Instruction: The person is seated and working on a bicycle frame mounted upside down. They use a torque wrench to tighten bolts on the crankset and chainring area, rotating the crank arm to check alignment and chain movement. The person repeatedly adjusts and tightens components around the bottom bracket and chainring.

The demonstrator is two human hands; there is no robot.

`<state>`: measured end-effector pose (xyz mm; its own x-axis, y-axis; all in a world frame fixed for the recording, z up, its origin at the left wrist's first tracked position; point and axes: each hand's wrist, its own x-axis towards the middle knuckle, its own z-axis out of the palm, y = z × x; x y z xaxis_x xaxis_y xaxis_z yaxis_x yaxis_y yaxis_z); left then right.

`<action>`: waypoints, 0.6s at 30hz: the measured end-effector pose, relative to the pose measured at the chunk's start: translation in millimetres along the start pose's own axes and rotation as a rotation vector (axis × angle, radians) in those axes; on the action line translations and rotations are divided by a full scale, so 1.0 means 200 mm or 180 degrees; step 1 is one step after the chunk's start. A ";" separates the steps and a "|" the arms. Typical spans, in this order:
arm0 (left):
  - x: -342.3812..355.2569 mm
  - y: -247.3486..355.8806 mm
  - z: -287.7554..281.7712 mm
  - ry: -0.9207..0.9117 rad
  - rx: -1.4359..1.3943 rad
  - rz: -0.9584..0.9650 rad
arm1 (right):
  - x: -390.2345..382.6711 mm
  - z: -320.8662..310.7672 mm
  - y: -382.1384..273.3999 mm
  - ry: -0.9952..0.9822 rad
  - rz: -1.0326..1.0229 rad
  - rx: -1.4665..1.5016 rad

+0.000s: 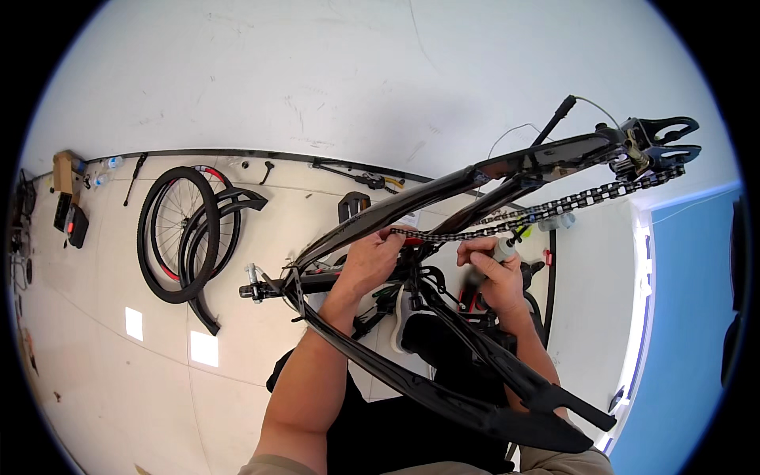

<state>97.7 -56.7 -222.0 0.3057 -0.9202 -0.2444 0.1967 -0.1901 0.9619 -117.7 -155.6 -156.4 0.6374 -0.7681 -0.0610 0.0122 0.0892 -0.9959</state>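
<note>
Pinching chain, seemingly: left hand | right hand: beside chain, gripping pale object

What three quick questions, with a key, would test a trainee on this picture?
1. Multiple choice: what do the fingers of the left hand touch? A) the box B) the chain C) the wall
2. True or false: a tyre is on the floor, left of the frame.
3. Fill in: the right hand holds a tool with a ____ handle (pale or red).

Key: 1. B; 2. True; 3. pale
</note>
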 end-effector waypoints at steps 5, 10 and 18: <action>-0.02 0.08 0.00 -0.0048 -0.0091 -0.0233 | -0.07 -0.06 0.03 0.0051 -0.0120 -0.0558; -0.03 0.05 0.02 -0.0053 -0.0299 -0.0088 | -0.03 -0.09 -0.01 -0.0598 -0.0090 -0.1761; -0.01 0.02 0.02 -0.0309 -0.0540 0.0072 | 0.24 0.12 -0.09 -0.0375 0.0441 -0.2480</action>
<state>95.4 -57.2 -216.9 0.2221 -0.9539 -0.2020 0.3475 -0.1161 0.9305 -68.8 -179.8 -140.5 0.6715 -0.7065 -0.2235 -0.5870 -0.3232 -0.7423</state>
